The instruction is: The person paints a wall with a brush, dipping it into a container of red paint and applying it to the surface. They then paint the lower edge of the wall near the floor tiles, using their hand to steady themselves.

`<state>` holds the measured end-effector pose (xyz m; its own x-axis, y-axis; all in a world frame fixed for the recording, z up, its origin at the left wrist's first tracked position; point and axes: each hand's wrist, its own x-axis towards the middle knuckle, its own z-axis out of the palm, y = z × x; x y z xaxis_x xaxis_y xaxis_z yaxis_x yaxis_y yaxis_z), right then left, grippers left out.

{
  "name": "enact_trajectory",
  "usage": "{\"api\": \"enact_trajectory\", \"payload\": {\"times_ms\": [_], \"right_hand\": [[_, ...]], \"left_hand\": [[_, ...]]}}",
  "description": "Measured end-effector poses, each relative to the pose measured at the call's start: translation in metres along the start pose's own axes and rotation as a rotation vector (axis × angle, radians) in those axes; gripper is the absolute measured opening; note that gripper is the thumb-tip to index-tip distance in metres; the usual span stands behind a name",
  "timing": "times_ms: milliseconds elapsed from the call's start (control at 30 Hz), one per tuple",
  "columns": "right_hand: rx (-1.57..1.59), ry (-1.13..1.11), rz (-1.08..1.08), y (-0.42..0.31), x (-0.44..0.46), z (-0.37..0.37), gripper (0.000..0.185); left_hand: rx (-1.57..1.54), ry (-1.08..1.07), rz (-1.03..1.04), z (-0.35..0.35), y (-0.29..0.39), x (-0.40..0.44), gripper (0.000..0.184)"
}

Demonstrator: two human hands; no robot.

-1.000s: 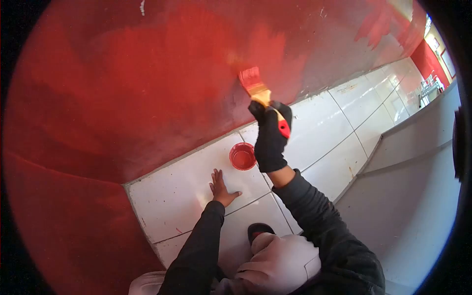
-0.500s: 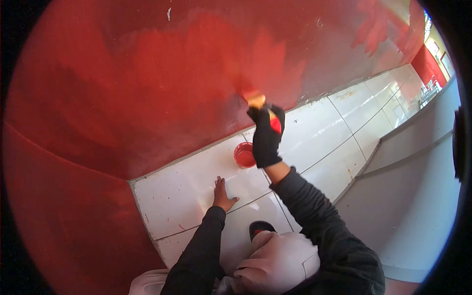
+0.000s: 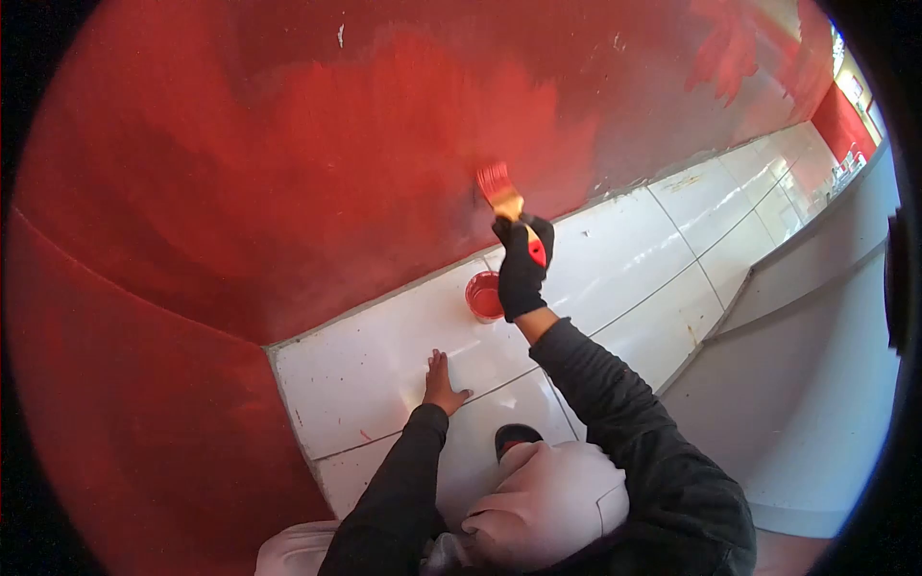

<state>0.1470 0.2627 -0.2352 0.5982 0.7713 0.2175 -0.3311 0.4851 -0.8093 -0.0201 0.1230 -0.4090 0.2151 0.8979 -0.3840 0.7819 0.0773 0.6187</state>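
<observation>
One flat bristle brush (image 3: 504, 198) in black-gloved fingers (image 3: 544, 231), round red pot (image 3: 477, 311), glossy tiles (image 3: 370, 374)

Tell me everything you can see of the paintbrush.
The flat paintbrush has red-coated bristles, a yellowish middle and a red handle end with a dark hole in it. The black-gloved right hand grips it by the handle, bristles slanting up and left in the picture, at the red-painted wall; whether they touch it is hard to tell.

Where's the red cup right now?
Near the head view's centre, the red cup stands on white floor tiles, just left of the gloved right hand.
</observation>
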Motion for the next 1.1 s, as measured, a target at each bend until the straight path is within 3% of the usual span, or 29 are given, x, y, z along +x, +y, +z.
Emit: {"api": "enact_trajectory", "payload": {"times_ms": [100,167,300,500,600,700,767,867,900,933,967,1000,1100], "right_hand": [[-0.05,0.11,0.09,0.012,-0.01,-0.019,0.014],[-0.363,0.123,0.048,0.029,0.006,-0.024,0.013],[-0.051,0.003,0.047,-0.027,0.019,0.036,0.014],[0.369,-0.241,-0.274,-0.118,0.053,0.072,0.02],[0.208,-0.157,-0.277,-0.098,0.061,0.048,0.018],[-0.031,-0.059,-0.196,-0.009,0.043,-0.011,0.016],[0.133,0.165,0.051,0.04,0.025,-0.044,0.016],[-0.011,0.195,0.1,0.036,0.036,-0.053,0.017],[0.033,0.148,0.002,0.028,0.05,-0.043,0.018],[0.033,0.092,0.046,-0.009,0.06,-0.024,0.019],[0.134,0.055,-0.116,-0.024,0.08,-0.005,0.019],[-0.017,0.039,-0.223,-0.057,0.088,0.01,0.019],[0.407,-0.062,-0.317,-0.136,0.097,0.046,0.013]], "left_hand": [[0.014,0.007,0.015,0.0,-0.001,-0.005,0.106],[0.029,0.002,-0.006,0.0,0.003,-0.004,0.106],[0.061,-0.005,-0.034,0.0,0.005,-0.003,0.106],[0.088,0.013,-0.023,0.002,0.005,-0.007,0.107],[0.103,0.034,-0.006,0.006,0.002,-0.006,0.109],[0.107,0.029,0.017,0.006,-0.004,-0.004,0.11],[0.122,0.019,0.037,0.002,-0.003,-0.002,0.112],[0.161,-0.024,-0.005,0.002,-0.001,-0.003,0.113],[0.162,-0.033,-0.008,0.002,0.0,-0.004,0.113],[0.169,-0.032,-0.021,0.002,0.001,-0.004,0.113],[0.175,-0.03,-0.033,0.002,0.003,-0.003,0.112],[0.172,-0.044,-0.038,0.002,0.002,-0.003,0.112],[0.148,-0.072,-0.035,0.0,0.001,-0.003,0.115]]}}
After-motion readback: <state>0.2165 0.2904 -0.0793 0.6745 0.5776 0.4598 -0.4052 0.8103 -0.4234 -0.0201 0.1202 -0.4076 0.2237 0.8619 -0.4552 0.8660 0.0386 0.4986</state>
